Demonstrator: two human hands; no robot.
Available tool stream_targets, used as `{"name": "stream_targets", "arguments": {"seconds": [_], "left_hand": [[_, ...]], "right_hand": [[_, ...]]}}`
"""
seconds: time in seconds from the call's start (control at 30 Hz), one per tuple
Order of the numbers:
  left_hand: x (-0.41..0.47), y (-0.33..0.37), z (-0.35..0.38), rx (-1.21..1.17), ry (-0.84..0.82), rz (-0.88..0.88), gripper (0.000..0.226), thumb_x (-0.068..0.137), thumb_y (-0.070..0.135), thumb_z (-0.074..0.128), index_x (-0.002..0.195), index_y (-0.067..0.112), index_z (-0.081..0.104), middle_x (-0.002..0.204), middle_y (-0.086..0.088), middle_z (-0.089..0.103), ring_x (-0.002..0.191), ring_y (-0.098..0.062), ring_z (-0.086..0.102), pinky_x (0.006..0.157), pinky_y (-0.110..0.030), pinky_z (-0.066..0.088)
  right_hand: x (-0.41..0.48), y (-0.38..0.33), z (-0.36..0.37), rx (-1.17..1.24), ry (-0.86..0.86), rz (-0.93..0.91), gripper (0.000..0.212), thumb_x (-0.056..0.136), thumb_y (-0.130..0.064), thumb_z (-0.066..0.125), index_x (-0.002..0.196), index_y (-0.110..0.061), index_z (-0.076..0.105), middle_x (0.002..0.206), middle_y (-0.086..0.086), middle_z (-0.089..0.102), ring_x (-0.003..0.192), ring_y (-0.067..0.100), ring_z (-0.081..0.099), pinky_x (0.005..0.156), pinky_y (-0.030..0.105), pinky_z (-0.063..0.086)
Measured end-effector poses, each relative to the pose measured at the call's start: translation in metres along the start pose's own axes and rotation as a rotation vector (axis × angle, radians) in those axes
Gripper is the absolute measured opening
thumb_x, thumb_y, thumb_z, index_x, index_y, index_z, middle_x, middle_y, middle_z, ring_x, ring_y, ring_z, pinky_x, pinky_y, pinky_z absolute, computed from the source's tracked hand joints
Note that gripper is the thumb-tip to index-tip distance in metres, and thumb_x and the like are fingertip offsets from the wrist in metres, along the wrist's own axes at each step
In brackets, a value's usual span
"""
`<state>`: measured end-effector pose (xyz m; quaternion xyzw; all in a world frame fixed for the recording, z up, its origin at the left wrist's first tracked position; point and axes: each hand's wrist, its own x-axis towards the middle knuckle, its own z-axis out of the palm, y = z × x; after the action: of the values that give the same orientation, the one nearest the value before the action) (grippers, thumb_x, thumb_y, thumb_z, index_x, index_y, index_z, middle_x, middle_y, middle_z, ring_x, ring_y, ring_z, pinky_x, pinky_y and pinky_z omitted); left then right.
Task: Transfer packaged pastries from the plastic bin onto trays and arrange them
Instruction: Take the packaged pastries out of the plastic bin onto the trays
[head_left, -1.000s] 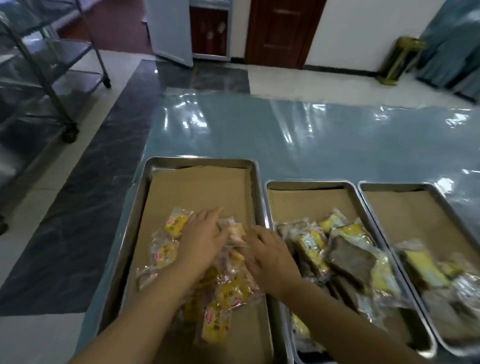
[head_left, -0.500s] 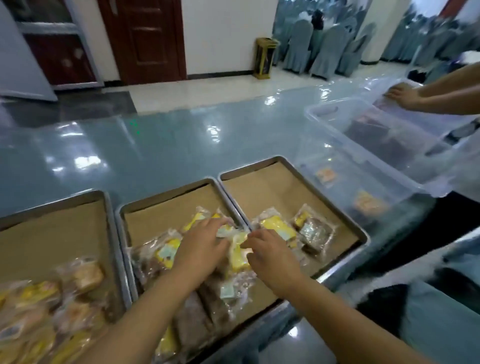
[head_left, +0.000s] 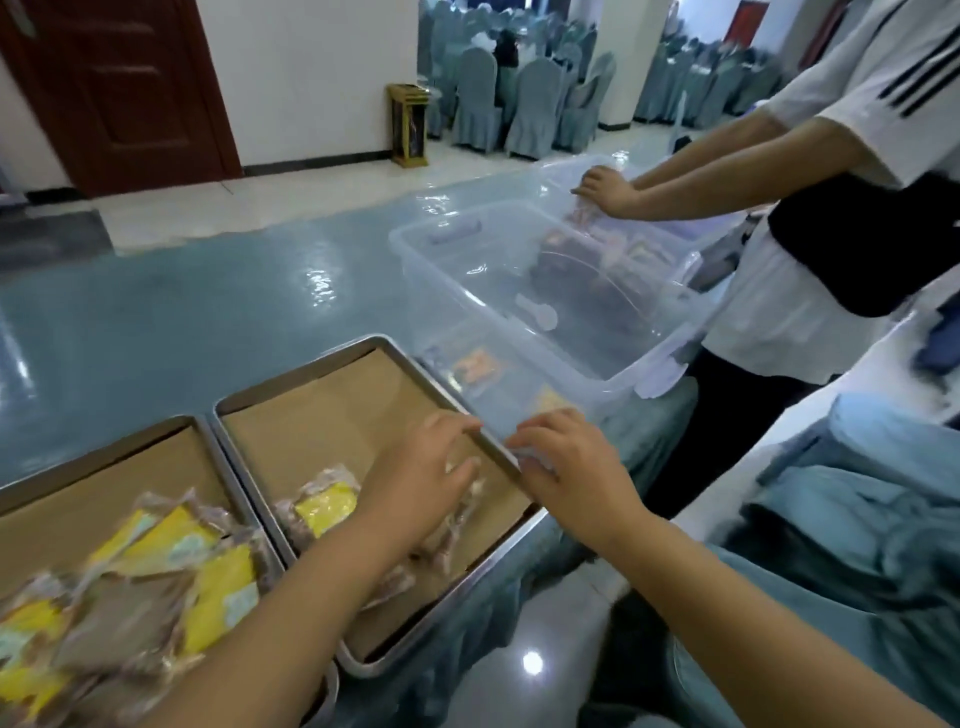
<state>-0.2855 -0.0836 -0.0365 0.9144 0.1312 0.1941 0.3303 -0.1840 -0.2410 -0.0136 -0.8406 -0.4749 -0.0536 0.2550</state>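
Note:
Two steel trays lined with brown paper lie on the blue table. The right tray holds a yellow packaged pastry and some brown ones. My left hand lies over those packages near the tray's right rim, fingers loosely extended. My right hand hovers just outside that rim, fingers spread, beside the clear plastic bin. The left tray carries a heap of yellow and brown packaged pastries. More pastries lie in the bin's far end.
Another person in a white shirt stands at the right with a hand on the bin's far rim. The glossy blue table stretches left and back. Folded blue cloth is piled at the right. Covered chairs stand behind.
The view has swung right, from the leftmost tray to the rightmost. Both hands have moved right across the trays; my right hand has passed beyond the last tray's rim toward the bin.

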Motion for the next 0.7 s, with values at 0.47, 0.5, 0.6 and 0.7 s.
{"name": "stream_targets", "arguments": {"seconds": [0.47, 0.5, 0.6, 0.7], "left_hand": [[0.159, 0.029, 0.038, 0.058, 0.177, 0.022, 0.027, 0.086, 0.023, 0.060, 0.113, 0.024, 0.062, 0.116, 0.008, 0.060, 0.107, -0.012, 0.051, 0.082, -0.020, 0.034], [0.171, 0.026, 0.041, 0.085, 0.190, 0.001, 0.027, 0.087, 0.025, 0.059, 0.114, 0.025, 0.061, 0.116, 0.007, 0.060, 0.108, -0.012, 0.050, 0.081, -0.022, 0.034], [0.203, 0.016, 0.049, 0.145, 0.172, -0.039, 0.030, 0.087, 0.025, 0.059, 0.117, 0.023, 0.061, 0.118, 0.003, 0.060, 0.111, -0.018, 0.050, 0.087, -0.028, 0.036], [0.227, 0.009, 0.056, 0.228, 0.119, -0.027, 0.031, 0.087, 0.025, 0.059, 0.118, 0.020, 0.062, 0.117, -0.001, 0.062, 0.111, -0.024, 0.050, 0.090, -0.033, 0.034]], "right_hand": [[0.086, 0.133, -0.060, -0.090, 0.075, 0.030, 0.019, 0.085, -0.008, 0.065, 0.100, -0.017, 0.071, 0.103, -0.002, 0.066, 0.103, 0.019, 0.055, 0.086, 0.024, 0.040], [0.095, 0.143, -0.062, -0.090, 0.046, 0.033, 0.019, 0.086, -0.009, 0.064, 0.101, -0.018, 0.071, 0.104, -0.003, 0.066, 0.104, 0.019, 0.054, 0.087, 0.024, 0.040], [0.122, 0.170, -0.060, -0.075, -0.059, 0.050, 0.019, 0.088, -0.013, 0.062, 0.103, -0.022, 0.070, 0.106, -0.006, 0.064, 0.106, 0.014, 0.051, 0.089, 0.025, 0.040], [0.146, 0.192, -0.054, -0.061, -0.163, 0.034, 0.019, 0.088, -0.013, 0.061, 0.103, -0.021, 0.070, 0.106, -0.005, 0.063, 0.105, 0.017, 0.052, 0.090, 0.030, 0.041]]}}
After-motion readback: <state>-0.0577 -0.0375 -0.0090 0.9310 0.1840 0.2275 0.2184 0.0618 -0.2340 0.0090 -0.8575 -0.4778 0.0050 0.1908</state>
